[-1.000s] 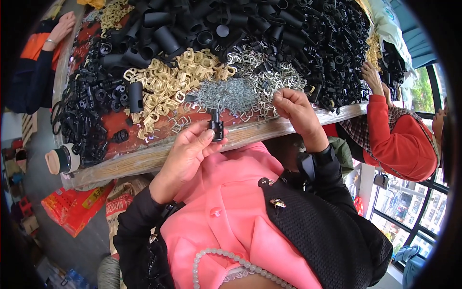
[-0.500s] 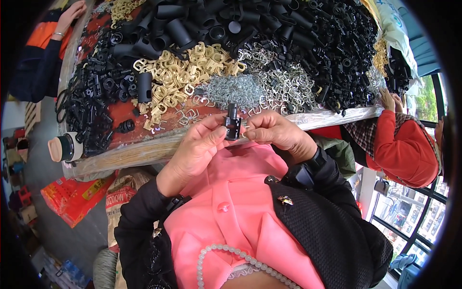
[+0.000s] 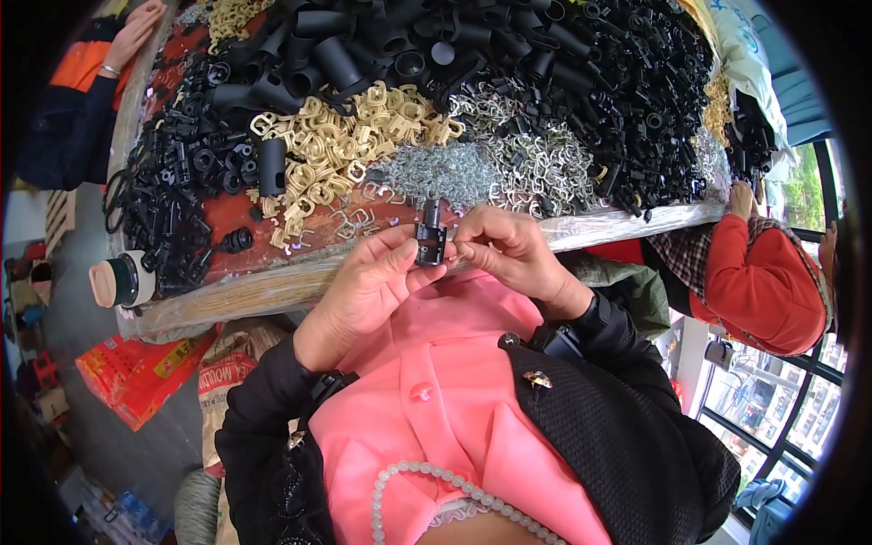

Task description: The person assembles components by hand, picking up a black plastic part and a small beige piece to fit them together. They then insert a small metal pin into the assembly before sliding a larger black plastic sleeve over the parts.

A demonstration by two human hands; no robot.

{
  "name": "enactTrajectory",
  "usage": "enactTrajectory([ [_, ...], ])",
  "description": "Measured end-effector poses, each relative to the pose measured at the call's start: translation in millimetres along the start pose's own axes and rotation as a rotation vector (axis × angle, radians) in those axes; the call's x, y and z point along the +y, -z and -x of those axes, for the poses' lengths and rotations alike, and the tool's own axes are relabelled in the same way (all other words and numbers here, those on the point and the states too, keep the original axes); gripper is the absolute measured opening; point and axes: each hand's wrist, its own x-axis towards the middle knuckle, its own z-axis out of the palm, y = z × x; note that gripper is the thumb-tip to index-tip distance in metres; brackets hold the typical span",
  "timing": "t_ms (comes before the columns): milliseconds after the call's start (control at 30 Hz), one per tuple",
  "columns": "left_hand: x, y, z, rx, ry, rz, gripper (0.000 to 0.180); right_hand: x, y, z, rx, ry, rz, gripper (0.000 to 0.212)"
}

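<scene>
My left hand (image 3: 371,277) grips a small black plastic part (image 3: 431,243) between thumb and fingers, just beyond the table's near edge. The part stands roughly upright, with a narrower stem on top and a block-like body with small holes below. At its right side my right hand (image 3: 509,250) is closed in a pinch. Something tiny and pale seems to be between those fingertips, but its kind cannot be made out. Directly beyond the hands lies a heap of small silvery pieces (image 3: 440,174).
Cream-coloured loops (image 3: 350,132), silver bent clips (image 3: 549,163), black tubes (image 3: 341,64) and other black parts (image 3: 195,168) cover the table. A cup-like container (image 3: 123,278) stands at the left corner. Co-workers' hands show at the left (image 3: 132,36) and right (image 3: 741,200) edges.
The black part and my left hand have shifted slightly left. My right fingertips have come closer against the part's side. The co-workers' hands at both table edges have moved.
</scene>
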Motion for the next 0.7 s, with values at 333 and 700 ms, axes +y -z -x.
enactTrajectory([
  [333,2,-10,2,0.061,0.017,-0.049,0.028,-23,-4,-12,0.002,0.325,0.524,0.007],
  [700,0,-6,3,0.177,0.057,-0.121,0.025,-23,-7,-13,-0.100,0.397,0.838,0.014],
])
